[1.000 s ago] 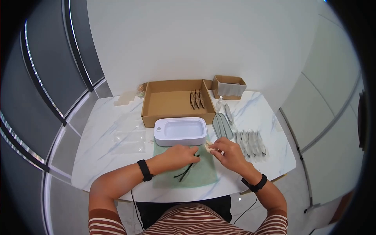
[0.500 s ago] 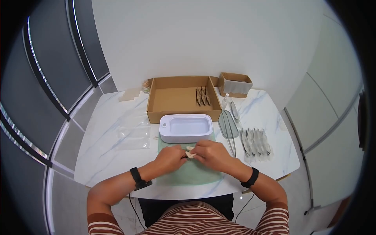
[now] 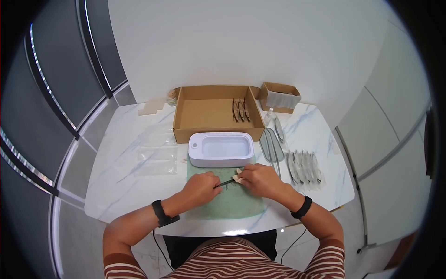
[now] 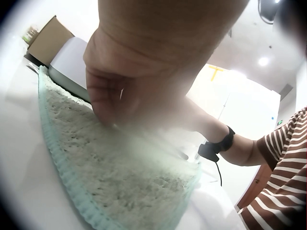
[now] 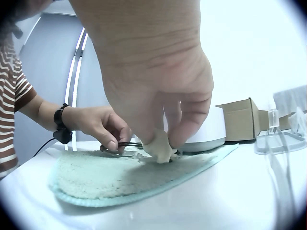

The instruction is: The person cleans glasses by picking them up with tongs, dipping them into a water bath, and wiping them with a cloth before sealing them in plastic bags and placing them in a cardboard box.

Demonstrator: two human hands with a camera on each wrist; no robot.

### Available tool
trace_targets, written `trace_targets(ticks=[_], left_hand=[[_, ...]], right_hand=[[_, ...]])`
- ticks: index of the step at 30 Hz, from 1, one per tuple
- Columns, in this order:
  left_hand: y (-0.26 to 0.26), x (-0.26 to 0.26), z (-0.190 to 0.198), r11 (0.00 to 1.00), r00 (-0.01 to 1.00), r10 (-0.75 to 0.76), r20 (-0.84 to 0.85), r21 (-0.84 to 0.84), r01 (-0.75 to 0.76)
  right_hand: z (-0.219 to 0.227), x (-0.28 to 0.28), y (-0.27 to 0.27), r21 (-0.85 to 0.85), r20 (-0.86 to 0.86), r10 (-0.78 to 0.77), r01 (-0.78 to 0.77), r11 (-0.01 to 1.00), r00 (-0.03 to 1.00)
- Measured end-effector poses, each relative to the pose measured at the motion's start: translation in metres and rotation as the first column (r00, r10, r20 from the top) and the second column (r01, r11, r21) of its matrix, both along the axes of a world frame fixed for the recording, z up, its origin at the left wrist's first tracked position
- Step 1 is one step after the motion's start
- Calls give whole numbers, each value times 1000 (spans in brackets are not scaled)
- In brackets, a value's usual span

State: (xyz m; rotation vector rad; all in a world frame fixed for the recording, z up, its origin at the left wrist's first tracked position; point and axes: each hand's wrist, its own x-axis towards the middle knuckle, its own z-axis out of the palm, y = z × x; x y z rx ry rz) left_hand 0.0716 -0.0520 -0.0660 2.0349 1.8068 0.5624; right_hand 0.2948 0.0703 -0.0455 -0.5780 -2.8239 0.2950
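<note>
Over the green mat [image 3: 232, 207], my left hand [image 3: 200, 188] grips one end of a pair of glasses [image 3: 226, 182] with thin dark temples. My right hand [image 3: 261, 180] pinches a crumpled cream cloth [image 5: 160, 146] at the other end of the glasses, thumb and fingertips pressed together round it. Seen from the right wrist, the dark temples [image 5: 129, 143] run from the left fingertips to the cloth, low over the mat. In the left wrist view the left hand [image 4: 129, 91] hides most of the glasses. Just beyond the hands stands a white cleaner tub [image 3: 200, 162].
Behind the tub is a cardboard box [image 3: 200, 111] with several dark slim items inside. To the right lie a wire-framed grey tray [image 3: 273, 146] and several sleeved glasses [image 3: 303, 167]. Clear bags [image 3: 158, 160] lie left; a spray bottle [image 3: 268, 116] and a smaller box [image 3: 281, 100] stand back right.
My right hand brought the cloth left to the glasses, which the left hand lifted from lying on the mat. Since then the right hand has slid the cloth rightward, exposing the dark temples between the hands.
</note>
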Motion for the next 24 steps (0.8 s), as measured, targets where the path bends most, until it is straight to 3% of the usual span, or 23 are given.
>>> trace_targets(ticks=[6,8,11,18,24], left_hand=[[-1,-1,3,999,1000,-17,-24,31,18],[-2,-2,8,1000,998,2,-57,29,-1],[-4,-9,13,998,995,19,-101,68,-12],[-12,-28,13,999,990,41,-137,26,-38],[-16,-29,13,999,994,44,-102,11,-43]], right_hand=[[1,23,18,28,43,-66,65,997,997],[9,27,16,-17,148,-89,92,996,985],[13,30,13,-58,163,-59,69,996,985],[32,18,-4,-112,128,-50,65,992,990],[1,-27,-12,-147,34,74,-68,987,997]])
